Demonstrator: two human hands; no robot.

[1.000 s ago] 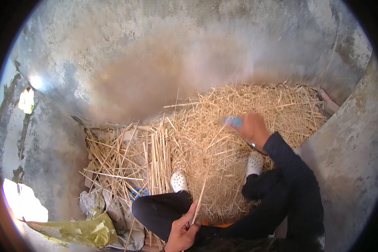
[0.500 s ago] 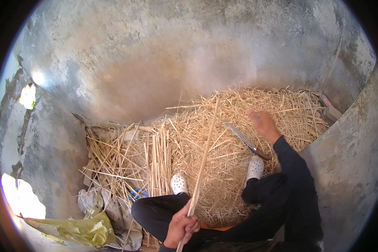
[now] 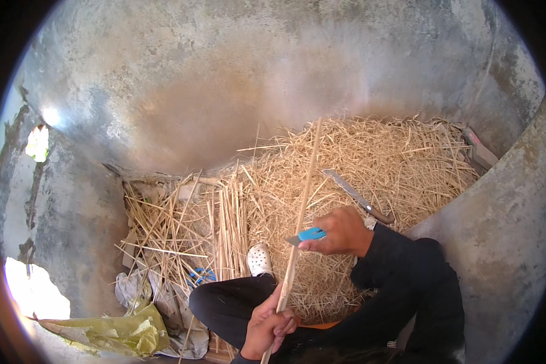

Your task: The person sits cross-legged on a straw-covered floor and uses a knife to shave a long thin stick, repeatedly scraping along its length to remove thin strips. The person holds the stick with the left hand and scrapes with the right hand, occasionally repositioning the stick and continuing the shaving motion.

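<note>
My left hand (image 3: 268,326) is closed around the lower end of a long, pale bamboo strip (image 3: 306,194), which slants up and away from me. My right hand (image 3: 341,232) grips a blue utility knife (image 3: 311,234); its short grey blade lies against or just over the strip's middle. I cannot tell whether the edge is cutting in. Beyond my right hand, a long-bladed knife with a brown handle (image 3: 359,198) rests on a heap of bamboo shavings (image 3: 394,151).
Split strips (image 3: 229,224) stand in a bundle left of the heap, beside a tangle of loose strips (image 3: 164,224). A yellowish plastic sheet (image 3: 124,332) lies at lower left. A concrete wall (image 3: 236,79) rises behind, another (image 3: 497,242) at right. My white clog (image 3: 259,259) is among the shavings.
My right hand has come left and nearer, from above the shavings to the strip; the blue utility knife now shows in it. My left hand keeps its hold, shifted slightly right.
</note>
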